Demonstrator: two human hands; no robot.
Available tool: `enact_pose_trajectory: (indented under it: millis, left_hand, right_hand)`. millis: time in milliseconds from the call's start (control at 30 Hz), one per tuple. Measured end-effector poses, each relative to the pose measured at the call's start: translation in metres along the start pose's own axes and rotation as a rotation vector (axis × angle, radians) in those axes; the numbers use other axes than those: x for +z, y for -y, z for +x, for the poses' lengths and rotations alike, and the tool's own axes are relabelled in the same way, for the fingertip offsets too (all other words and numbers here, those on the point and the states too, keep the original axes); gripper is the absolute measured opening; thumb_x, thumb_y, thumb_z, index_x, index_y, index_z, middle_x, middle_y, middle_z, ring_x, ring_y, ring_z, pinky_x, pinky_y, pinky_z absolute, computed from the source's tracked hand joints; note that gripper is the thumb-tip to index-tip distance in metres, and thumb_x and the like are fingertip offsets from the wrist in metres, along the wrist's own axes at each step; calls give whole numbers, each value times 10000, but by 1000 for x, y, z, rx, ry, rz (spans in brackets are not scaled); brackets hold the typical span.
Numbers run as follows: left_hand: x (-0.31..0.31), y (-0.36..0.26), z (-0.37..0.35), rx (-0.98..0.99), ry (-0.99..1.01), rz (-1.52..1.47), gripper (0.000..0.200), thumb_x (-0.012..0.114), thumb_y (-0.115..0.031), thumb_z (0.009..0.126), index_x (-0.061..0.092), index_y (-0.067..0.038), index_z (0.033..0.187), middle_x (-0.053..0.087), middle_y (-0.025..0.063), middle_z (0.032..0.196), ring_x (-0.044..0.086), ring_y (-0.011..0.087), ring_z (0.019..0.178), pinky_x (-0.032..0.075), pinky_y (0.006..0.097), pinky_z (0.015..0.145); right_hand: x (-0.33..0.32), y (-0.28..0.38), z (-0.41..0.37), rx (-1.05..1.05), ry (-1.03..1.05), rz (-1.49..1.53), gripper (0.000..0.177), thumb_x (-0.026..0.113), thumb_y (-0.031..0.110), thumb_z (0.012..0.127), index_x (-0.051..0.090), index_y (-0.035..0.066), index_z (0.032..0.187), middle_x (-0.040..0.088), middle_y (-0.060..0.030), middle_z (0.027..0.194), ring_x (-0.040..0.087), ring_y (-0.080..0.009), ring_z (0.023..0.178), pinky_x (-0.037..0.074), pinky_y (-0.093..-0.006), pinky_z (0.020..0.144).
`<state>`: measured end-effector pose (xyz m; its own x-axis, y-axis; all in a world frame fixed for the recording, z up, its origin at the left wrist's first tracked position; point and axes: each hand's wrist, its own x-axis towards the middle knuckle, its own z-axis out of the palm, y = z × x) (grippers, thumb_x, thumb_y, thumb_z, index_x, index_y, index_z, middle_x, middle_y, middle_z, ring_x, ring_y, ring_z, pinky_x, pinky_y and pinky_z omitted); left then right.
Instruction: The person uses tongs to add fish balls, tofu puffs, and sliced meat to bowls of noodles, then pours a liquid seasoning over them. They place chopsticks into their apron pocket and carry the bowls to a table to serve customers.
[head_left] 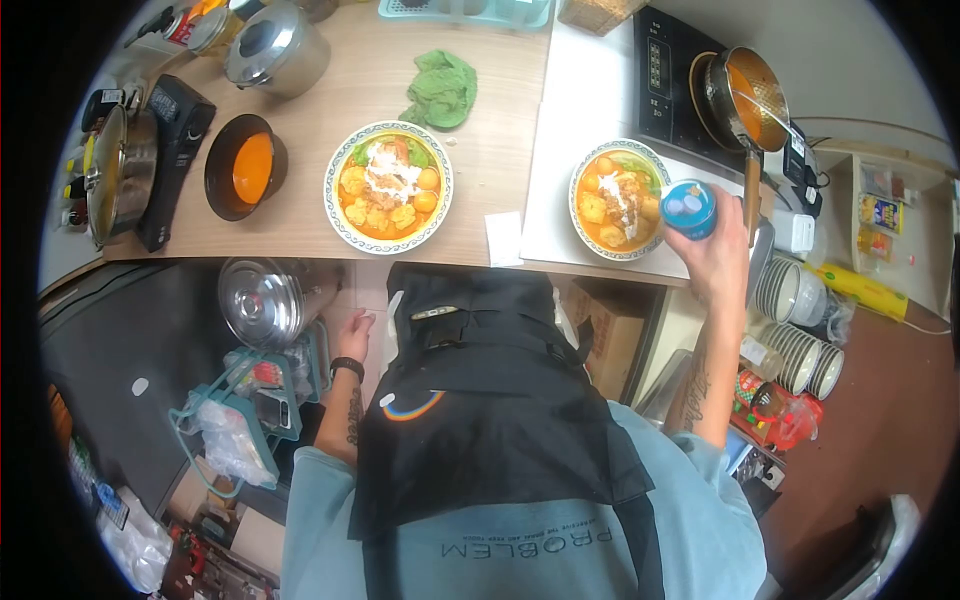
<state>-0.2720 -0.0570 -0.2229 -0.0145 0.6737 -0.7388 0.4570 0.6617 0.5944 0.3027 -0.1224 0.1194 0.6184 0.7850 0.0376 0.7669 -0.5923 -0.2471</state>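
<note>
My right hand (718, 245) is wrapped round a blue can (689, 208) with pale spots on its top. The can is over the right edge of a patterned bowl (618, 245) of orange soup, which has yellow pieces, greens and a white drizzle. A second such bowl (388, 242), with similar soup and white drizzle, stands to the left on the wooden counter. My left hand (352, 338) hangs below the counter's edge beside my apron, fingers loosely bent and holding nothing that I can see.
A black bowl of orange liquid (218, 180), a crumpled green cloth (442, 88) and a lidded metal pot (285, 60) share the counter (490, 150). At the right, a saucepan (775, 75) sits on an induction cooker (657, 115), its handle pointing toward me. Stacked bowls (790, 345) stand lower right.
</note>
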Motion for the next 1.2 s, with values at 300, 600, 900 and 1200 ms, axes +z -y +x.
enact_pose_trajectory:
  millis: [300, 600, 900, 1200]
  left_hand:
    - [3, 1, -8, 30, -21, 75, 482, 717, -320, 864, 653, -48, 1258, 701, 88, 1010, 601, 159, 813, 486, 297, 739]
    - [5, -7, -11, -37, 46, 188, 456, 677, -329, 893, 639, -65, 1263, 682, 40, 1119, 612, 151, 956, 494, 312, 745]
    - [14, -23, -15, 38, -4, 25, 490, 708, -333, 876, 635, -64, 1278, 703, 75, 1061, 629, 164, 933, 486, 300, 778]
    - [30, 13, -77, -32, -122, -22, 469, 696, -312, 897, 609, -75, 1293, 690, 53, 1111, 616, 174, 1010, 493, 338, 846]
  right_hand:
    - [-6, -8, -8, 21, 35, 15, 701, 870, 254, 631, 576, 50, 1234, 616, -158, 1117, 622, -386, 1040, 507, -467, 899]
    - [-10, -33, -35, 311, 126, 580, 740, 857, 74, 679, 509, 17, 1330, 617, -105, 1247, 607, -159, 1135, 477, -306, 996]
    - [32, -20, 84, 65, -58, 1024, 761, 870, 117, 705, 472, 16, 1346, 609, -86, 1228, 602, -171, 1121, 480, -316, 1000]
    - [125, 13, 214, -92, -24, 597, 776, 886, 330, 669, 564, -53, 1261, 628, -188, 1216, 628, -271, 1109, 483, -364, 974]
